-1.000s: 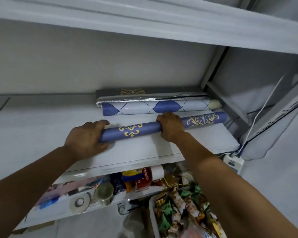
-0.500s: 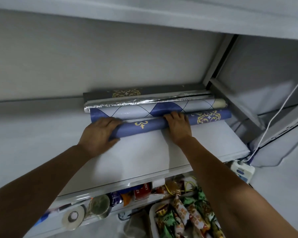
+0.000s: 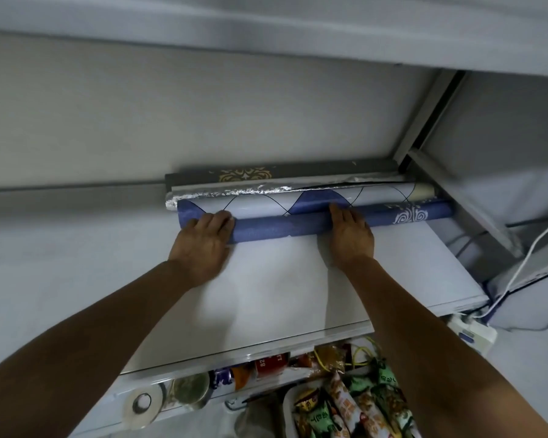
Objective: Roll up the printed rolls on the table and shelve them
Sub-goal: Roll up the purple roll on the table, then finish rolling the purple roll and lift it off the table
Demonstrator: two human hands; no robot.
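White flat shelf board (image 3: 282, 279): spans the frame, wall behind it, grey upright post at the far right corner.

Four long items lie side by side at the far edge of the board, parallel to the wall.
- Farthest is a dark grey long roll with a gold ornament (image 3: 266, 173), against the wall.
- Next nearer is a crinkled silver foil roll (image 3: 219, 195).
- Then comes a pale roll printed with blue diamonds (image 3: 260, 206).
- Nearest is a dark blue printed roll with a pale scroll ornament (image 3: 282, 225), touching the diamond roll along its length.

Left hand (image 3: 203, 241): fingers together, laid over the left end of the dark blue roll, palm on the board. The roll's left tip is hidden under it.

Right hand (image 3: 350, 235): fingers straight and together, pressed on top of the roll just right of its middle.

Lower shelf, near: a tray of green and orange snack packets (image 3: 345, 409) and a white tape ring (image 3: 141, 406). A white cable (image 3: 525, 263) hangs at right.
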